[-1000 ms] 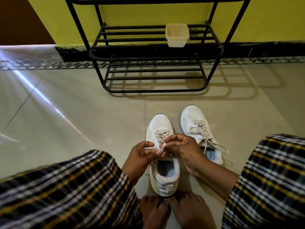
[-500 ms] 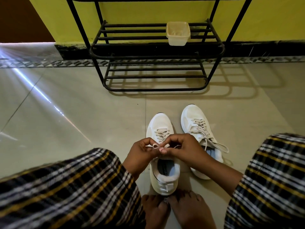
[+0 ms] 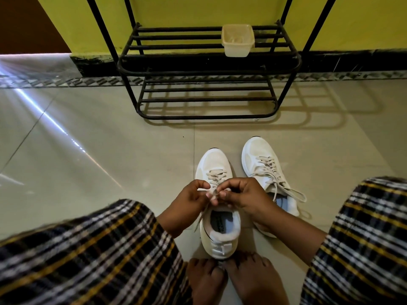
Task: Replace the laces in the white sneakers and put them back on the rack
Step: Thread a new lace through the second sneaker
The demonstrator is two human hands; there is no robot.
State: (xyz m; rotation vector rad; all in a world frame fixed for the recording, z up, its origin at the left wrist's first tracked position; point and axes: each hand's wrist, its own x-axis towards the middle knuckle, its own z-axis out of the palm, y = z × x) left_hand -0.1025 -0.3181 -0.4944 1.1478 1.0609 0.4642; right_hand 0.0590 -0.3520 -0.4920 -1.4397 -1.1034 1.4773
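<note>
Two white sneakers stand on the floor tiles, toes toward the rack. The left sneaker [image 3: 214,166] sits between my knees with a beige lace [image 3: 214,176] threaded through it. My left hand [image 3: 187,200] and my right hand [image 3: 244,194] meet above its tongue, each pinching a lace end, and one loose end hangs down the left side. The right sneaker [image 3: 262,159] stands beside it, laced, with its ends lying loose to the right. The black metal shoe rack [image 3: 207,62] stands against the yellow wall ahead.
A small cream plastic tub [image 3: 237,40] sits on the rack's middle shelf, right of centre. My bare feet [image 3: 233,280] press against the left sneaker's heel. My knees in checked cloth [image 3: 88,256] frame both sides. Open floor tiles [image 3: 92,150] lie to the left.
My hands have stayed over the left sneaker's tongue, working the lace ends. A loose lace end now hangs down the shoe's left side.
</note>
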